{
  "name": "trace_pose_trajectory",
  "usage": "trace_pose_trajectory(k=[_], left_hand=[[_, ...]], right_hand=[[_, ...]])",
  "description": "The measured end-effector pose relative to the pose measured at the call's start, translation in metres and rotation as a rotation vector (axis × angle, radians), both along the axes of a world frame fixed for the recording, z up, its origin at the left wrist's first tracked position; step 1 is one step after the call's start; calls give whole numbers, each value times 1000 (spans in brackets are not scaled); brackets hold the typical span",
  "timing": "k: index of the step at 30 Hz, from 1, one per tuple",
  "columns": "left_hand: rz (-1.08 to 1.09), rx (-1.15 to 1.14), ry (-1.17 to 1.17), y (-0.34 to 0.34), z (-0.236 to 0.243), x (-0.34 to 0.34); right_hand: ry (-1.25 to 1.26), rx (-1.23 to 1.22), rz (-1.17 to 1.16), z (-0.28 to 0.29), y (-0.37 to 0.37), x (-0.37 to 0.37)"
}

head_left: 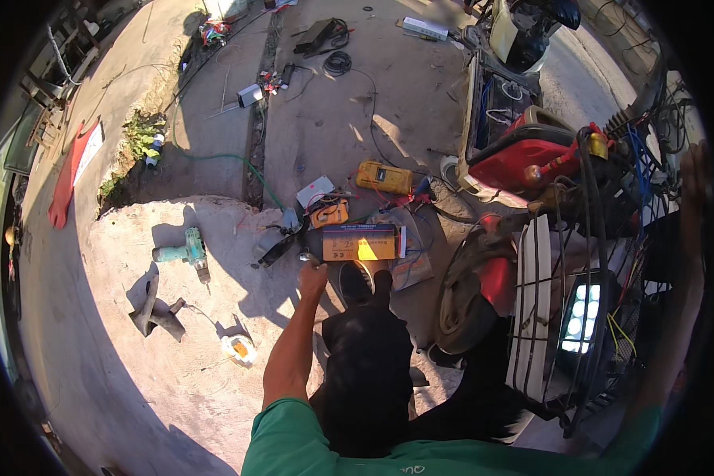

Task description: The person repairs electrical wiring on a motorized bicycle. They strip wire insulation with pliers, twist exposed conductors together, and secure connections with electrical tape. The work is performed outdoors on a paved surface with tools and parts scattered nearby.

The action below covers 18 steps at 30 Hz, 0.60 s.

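Note:
My left hand [312,276] is closed low over the ground, its fingers round a small shiny thing too small to name. Just right of it lies an orange and dark blue box [360,243]. Black pliers-like tools [282,247] lie on its other side. At the far right edge my right hand [696,170] is raised beside the vehicle's cables; shade hides how its fingers are set. Between my arms a lit lamp panel [581,319] shines behind the black wire rack [535,317] of the red vehicle [523,163].
A teal cordless drill [184,252], dark bent pieces [157,311] and a white tape roll [238,349] lie left on concrete. A yellow case [384,178] and an orange meter [328,213] lie ahead. Loose cables [338,63] cross the ground; a tyre-like black ring [454,313] sits near my legs.

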<state>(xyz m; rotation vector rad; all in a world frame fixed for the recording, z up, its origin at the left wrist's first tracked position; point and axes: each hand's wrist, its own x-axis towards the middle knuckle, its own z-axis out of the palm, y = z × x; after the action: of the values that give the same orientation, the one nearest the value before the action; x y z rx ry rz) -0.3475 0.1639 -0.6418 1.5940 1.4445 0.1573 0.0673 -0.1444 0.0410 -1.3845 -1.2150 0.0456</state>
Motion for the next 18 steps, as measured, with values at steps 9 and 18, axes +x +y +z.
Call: trace_pose_trajectory(k=[9,18], left_hand=[[-30,165,-883,1,365,90],[-539,1041,-1392,-124,585,219]], right_hand=[[-497,-262,-300,-21,5,-18],[-819,-276,65,-9,32,-51]])
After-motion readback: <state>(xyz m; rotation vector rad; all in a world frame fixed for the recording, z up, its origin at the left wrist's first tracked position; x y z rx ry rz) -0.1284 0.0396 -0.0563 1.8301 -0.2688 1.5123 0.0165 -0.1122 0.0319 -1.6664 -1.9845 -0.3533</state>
